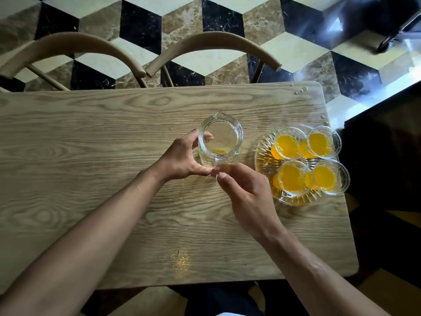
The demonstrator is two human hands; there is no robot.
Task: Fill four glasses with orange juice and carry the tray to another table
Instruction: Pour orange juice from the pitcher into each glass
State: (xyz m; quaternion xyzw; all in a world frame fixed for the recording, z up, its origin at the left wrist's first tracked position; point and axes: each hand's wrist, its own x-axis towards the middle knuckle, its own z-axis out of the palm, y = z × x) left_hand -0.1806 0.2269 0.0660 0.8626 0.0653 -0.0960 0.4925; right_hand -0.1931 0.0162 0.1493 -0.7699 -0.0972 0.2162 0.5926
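We have both hands on the jug [219, 139], which stands upright on the desk [91, 156] near its middle. Our left hand [182, 160] curls round the jug's left wall, thumb towards the rim, and our right hand [243, 192] pinches the handle on the side nearest us. We judge the two-handed hold is there to steady the glass as it sits down, since the jug is all but empty, with only a trace of juice at the bottom.

The four glasses [288, 143] stand in two pairs on the glass tray [262, 153], each holding orange juice, so the filling looks done. The tray sits just right of the jug, not touching it, and the carrying is what remains.

That tray lies hard by the desk's right edge. The two right-hand glasses seem to reach past the edge from this angle, though we cannot tell whether the tray itself overhangs. A few drops [300, 90] lie near the far right corner, and a small spill [181, 261] marks the near side.

For room, the desk's left half is open wood, a good place to leave the jug. Two chairs [79, 44] stand along the far side. A lift from the tray's near and far rims looks safest, given the full glasses and the close edge.
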